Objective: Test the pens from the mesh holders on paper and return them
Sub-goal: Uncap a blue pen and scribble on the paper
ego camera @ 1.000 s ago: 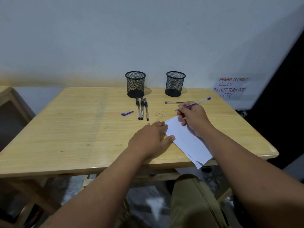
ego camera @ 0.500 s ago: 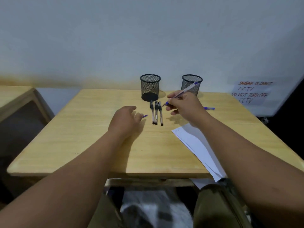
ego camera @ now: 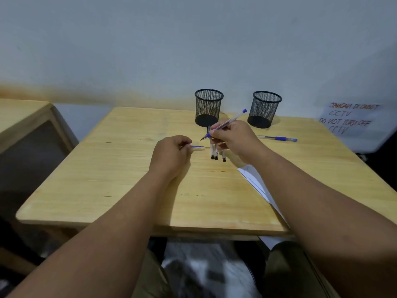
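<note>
**Over the wooden table: pen in one hand, cap in the other**

Right hand (ego camera: 233,138) is pinched shut around a clear pen (ego camera: 224,124) with blue ends, tip slanting down-left. Left hand (ego camera: 171,152) is curled closed on the little blue cap (ego camera: 197,146). Three black-tipped pens (ego camera: 217,152) lie partly hidden behind the right hand. Both black mesh holders (ego camera: 208,107) sit at the back, round and see-through. Another pen (ego camera: 277,138) lies just right; white paper (ego camera: 256,181) hangs over the table (ego camera: 120,168) edge.
</note>
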